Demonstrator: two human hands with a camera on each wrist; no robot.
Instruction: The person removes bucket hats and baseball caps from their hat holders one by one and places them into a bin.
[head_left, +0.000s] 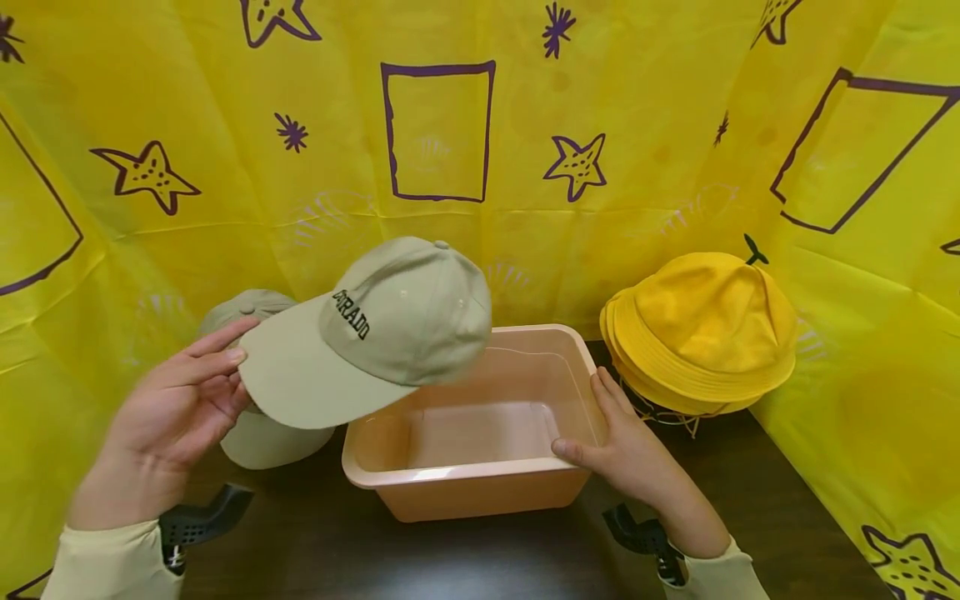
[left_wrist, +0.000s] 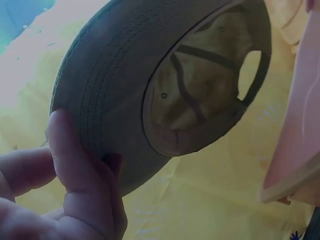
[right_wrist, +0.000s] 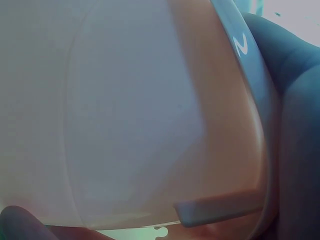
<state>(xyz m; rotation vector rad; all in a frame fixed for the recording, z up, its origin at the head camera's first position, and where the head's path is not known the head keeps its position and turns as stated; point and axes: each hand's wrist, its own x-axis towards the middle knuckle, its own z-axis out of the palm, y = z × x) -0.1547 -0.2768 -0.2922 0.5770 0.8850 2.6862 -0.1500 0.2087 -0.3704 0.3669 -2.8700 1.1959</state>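
Observation:
My left hand [head_left: 183, 400] pinches the brim of a beige baseball cap [head_left: 420, 317] with dark lettering on its front. The cap is raised and tilted, its crown overlapping the left part of a pink plastic basin [head_left: 468, 492] in the head view. In the left wrist view the cap's underside [left_wrist: 195, 90] shows, with its inner seams and back strap opening. My right hand [head_left: 626, 442] holds the basin's right rim, thumb along the near corner and fingers along the side. The basin's visible floor is bare.
Behind my left hand, more beige caps [head_left: 277, 442] are stacked on the dark table [head_left: 480, 567]. Yellow bucket hats [head_left: 705, 325], the top one with a green sprout, sit in a stack right of the basin. A yellow patterned cloth [head_left: 517, 275] hangs behind and along both sides.

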